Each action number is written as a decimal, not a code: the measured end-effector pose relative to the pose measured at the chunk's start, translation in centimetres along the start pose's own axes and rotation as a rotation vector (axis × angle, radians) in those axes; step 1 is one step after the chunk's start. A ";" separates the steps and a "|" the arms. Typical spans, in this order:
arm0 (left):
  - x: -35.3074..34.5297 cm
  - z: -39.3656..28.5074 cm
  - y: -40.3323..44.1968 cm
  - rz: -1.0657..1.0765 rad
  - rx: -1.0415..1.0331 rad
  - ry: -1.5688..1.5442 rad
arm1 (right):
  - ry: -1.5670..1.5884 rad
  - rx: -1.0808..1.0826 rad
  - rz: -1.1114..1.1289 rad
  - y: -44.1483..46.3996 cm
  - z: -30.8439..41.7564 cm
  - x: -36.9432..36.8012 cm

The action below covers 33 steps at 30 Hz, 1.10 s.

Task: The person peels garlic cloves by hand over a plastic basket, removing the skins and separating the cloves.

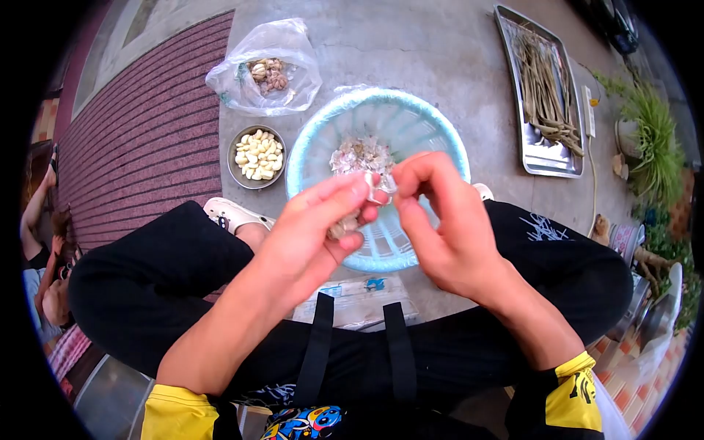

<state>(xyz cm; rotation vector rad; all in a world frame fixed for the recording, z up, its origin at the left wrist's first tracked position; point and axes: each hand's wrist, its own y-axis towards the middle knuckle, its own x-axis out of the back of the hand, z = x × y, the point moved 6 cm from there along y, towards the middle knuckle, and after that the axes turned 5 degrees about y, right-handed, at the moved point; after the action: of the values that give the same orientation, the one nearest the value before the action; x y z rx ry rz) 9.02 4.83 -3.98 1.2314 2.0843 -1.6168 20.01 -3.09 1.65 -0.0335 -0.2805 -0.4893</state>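
Above a pale blue plastic basin (307,130), both my hands work close together. My left hand (315,227) is closed around garlic (342,226), with a whitish, papery piece (378,188) at its fingertips. My right hand (444,220) has its thumb and index finger pinched at the edge of that papery piece. Loose papery skins (361,156) lie in the basin below. Left of the basin, a metal bowl (233,163) holds peeled cloves (259,155). A clear plastic bag (299,81) behind the bowl contains unpeeled garlic (270,75).
A metal tray (539,160) with long dried stalks (543,88) lies at the back right, near potted green plants (649,147) and a cable. A striped mat (154,139) covers the left floor. Another person's leg (35,198) shows at the far left edge.
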 end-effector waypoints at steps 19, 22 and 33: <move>-1.8 -3.5 -2.1 -0.147 -0.891 1.187 | 0.479 -0.632 0.082 0.1 -2.8 -0.2; -2.0 -3.1 -2.2 -0.148 -0.959 1.307 | 0.457 -0.625 0.044 -0.4 -3.3 -0.4; -2.1 -2.5 -1.8 -0.207 -0.963 1.264 | 0.123 -0.532 0.000 0.5 -3.3 -0.3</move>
<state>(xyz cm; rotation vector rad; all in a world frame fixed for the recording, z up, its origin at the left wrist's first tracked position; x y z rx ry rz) 9.79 5.99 -0.51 1.7601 3.0107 0.5415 20.84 -2.85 -1.54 -0.5193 -0.0241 -0.5528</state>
